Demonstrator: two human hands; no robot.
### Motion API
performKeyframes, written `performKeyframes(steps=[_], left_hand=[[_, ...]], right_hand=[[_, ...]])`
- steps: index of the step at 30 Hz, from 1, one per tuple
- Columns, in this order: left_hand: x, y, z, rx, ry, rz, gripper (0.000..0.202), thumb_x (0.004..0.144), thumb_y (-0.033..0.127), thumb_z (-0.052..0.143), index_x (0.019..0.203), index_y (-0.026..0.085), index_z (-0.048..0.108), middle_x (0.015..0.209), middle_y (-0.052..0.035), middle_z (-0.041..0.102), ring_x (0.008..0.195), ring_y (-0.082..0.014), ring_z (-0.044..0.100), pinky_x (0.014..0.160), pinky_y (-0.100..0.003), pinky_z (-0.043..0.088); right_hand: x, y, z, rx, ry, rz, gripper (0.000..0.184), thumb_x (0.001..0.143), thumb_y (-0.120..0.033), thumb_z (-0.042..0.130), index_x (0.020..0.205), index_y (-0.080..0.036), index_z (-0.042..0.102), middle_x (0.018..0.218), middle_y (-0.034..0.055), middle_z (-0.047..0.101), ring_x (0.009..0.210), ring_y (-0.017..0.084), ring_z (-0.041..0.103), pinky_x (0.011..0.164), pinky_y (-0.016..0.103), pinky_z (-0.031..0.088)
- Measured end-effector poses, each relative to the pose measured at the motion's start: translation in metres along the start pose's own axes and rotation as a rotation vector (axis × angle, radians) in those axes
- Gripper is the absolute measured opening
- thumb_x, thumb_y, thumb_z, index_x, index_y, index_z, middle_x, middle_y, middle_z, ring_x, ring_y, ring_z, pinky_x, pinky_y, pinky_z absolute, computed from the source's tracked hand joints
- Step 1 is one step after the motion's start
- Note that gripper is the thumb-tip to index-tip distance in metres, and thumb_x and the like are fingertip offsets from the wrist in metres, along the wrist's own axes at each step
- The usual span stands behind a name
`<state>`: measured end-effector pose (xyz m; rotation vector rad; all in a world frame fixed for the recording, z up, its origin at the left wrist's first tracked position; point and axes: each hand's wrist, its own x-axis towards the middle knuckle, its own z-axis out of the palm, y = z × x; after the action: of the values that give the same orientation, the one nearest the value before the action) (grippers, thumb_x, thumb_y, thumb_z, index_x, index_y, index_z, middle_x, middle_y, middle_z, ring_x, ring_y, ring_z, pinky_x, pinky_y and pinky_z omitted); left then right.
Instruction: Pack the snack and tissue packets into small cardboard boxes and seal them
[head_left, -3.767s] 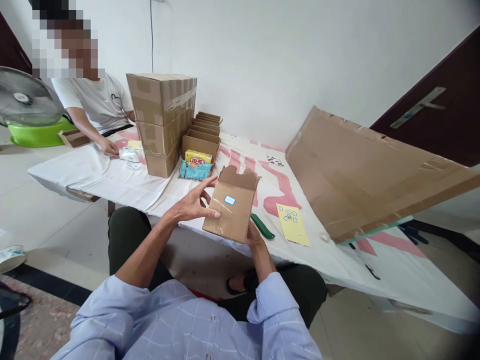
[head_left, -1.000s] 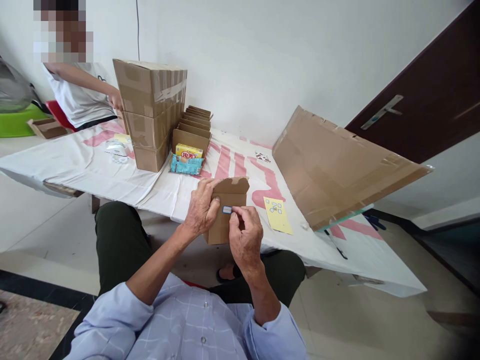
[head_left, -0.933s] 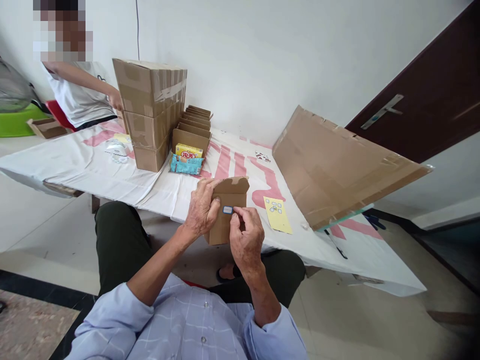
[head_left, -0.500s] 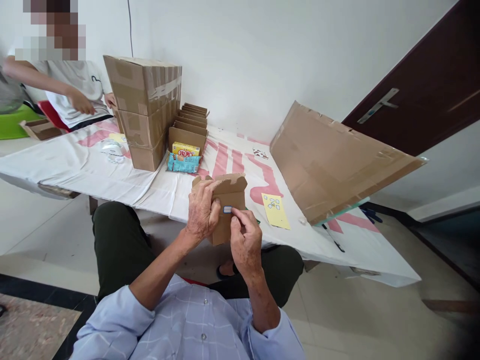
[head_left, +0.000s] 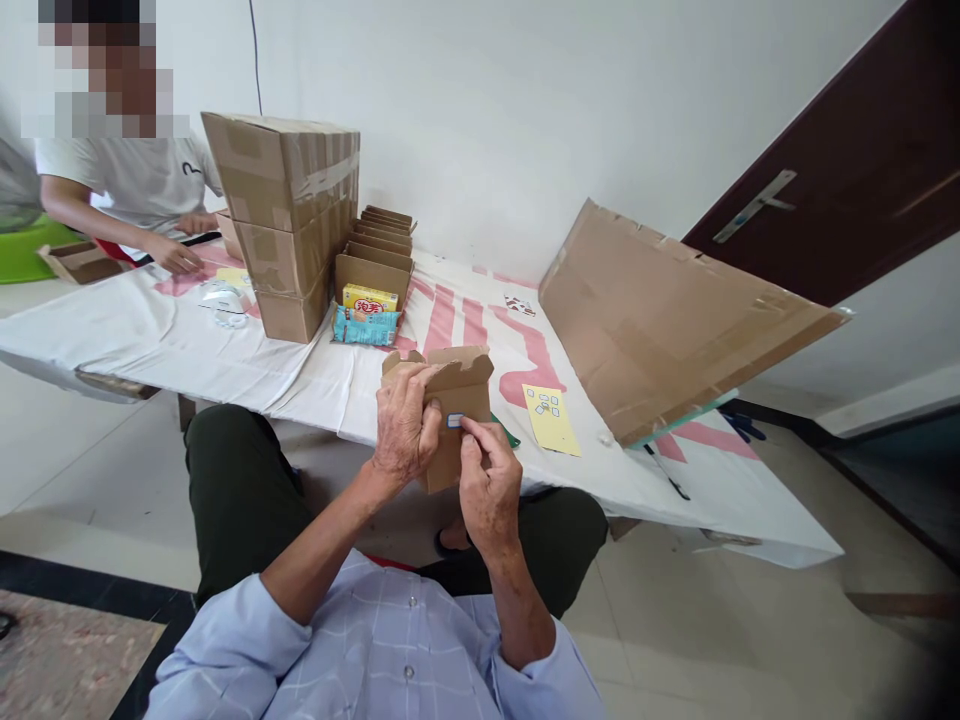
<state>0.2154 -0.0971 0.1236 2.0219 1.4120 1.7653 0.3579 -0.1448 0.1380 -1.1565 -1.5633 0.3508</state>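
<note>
My left hand (head_left: pixel 405 425) is closed around the left side of a small open cardboard box (head_left: pixel 459 378), held tilted above my lap at the table's front edge. Its flaps point up and away from me. A small white sticker with a blue border (head_left: pixel 454 421) lies on the box's near face. My right hand (head_left: pixel 491 480) has curled fingers, the index fingertip touching the sticker's right edge and the thumb just below. Whether anything is pinched between them is hidden. Just right of the box, a yellow sheet with several blue-bordered stickers (head_left: pixel 553 422) lies on the table.
Tall stacked cardboard boxes (head_left: pixel 274 220) stand at the left. Beside them are a row of open cartons (head_left: pixel 375 265), a yellow packet (head_left: pixel 370 298) and a blue packet (head_left: pixel 366 325). A large cardboard panel (head_left: pixel 675 320) leans at right. Another person (head_left: pixel 135 190) sits far left.
My hands and the box hold nearly the same pose, the fingertip still at the sticker. At far left, the other person's arm has lowered to the table.
</note>
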Motion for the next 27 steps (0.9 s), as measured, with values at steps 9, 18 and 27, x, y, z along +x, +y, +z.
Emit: performKeyframes(steps=[9,18,27], left_hand=[[-0.0019,0.0020,0.0016,0.029,0.002,0.013,0.047,0.104,0.023,0.045,0.148,0.020,0.059,0.148,-0.0171,0.068,0.144,-0.0313,0.060,0.115,-0.049,0.046],[-0.0030,0.0033,0.0016,0.003,0.021,0.011,0.046,0.103,0.022,0.046,0.147,0.019,0.060,0.147,-0.0174,0.068,0.144,-0.0333,0.059,0.116,-0.051,0.046],[-0.0038,0.0031,0.0021,0.055,0.012,0.004,0.046,0.104,0.022,0.042,0.146,0.020,0.061,0.144,-0.0169,0.069,0.142,-0.0320,0.061,0.114,-0.050,0.047]], right_hand=[[-0.0036,0.0049,0.0026,-0.052,0.057,-0.043,0.030,0.108,-0.025,0.053,0.118,-0.022,0.081,0.110,0.0114,0.079,0.105,0.026,0.075,0.094,0.042,0.064],[-0.0041,0.0034,0.0046,-0.017,0.040,-0.020,0.031,0.109,-0.025,0.052,0.117,-0.020,0.081,0.109,0.0112,0.079,0.105,0.025,0.075,0.094,0.040,0.064],[-0.0020,0.0064,0.0063,0.000,0.050,-0.002,0.028,0.107,-0.027,0.052,0.114,-0.021,0.079,0.108,0.0103,0.078,0.104,0.024,0.075,0.092,0.039,0.063]])
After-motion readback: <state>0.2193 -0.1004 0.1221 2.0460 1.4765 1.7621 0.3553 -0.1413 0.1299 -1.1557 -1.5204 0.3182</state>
